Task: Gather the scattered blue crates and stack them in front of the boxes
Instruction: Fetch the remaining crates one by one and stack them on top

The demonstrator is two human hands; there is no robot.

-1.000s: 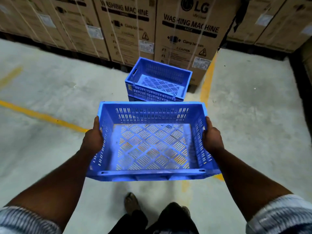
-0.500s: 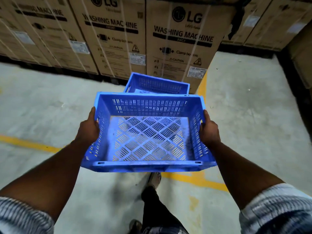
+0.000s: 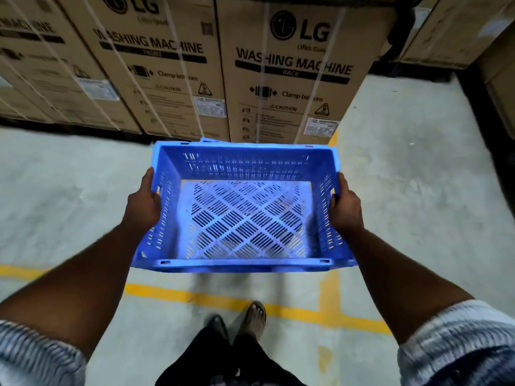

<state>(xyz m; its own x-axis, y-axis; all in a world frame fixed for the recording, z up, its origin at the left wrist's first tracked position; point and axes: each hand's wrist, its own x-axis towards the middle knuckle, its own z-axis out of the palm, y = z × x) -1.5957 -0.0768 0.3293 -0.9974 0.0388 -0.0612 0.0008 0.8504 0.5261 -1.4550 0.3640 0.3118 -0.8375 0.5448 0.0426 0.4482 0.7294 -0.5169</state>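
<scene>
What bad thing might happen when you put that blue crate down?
The held crate hides nearly all of the other crate, so it might land crooked and slide off. Its far rim is close to the cardboard boxes and might bump them. If the left hand or right hand slipped, it could drop near the foot.

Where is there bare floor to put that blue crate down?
Bare concrete lies left of the held crate, between the boxes and the yellow line, and right of it too. Straight ahead is crowded: another crate sits before the boxes.
</scene>
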